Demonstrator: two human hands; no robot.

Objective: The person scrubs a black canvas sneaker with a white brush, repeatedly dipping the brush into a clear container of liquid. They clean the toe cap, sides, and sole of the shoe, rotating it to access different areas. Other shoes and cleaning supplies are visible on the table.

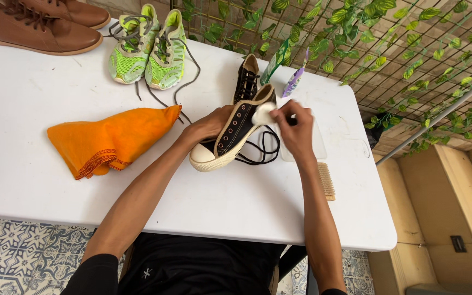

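Over white table: black sneaker in left hand; right hand presses white pad on it.

Low canvas sneaker: black upper, cream rubber sole and toe cap, black laces. Folded cloth: orange, darker stitched hem. Running shoe pair: neon green, grey laces. Leather boots: brown. Plastic table: white. Floor tiles: blue-and-white ornamental pattern.

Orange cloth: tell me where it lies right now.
In the head view the orange cloth lies on the white table, to the left of the left hand, below the green sneakers.
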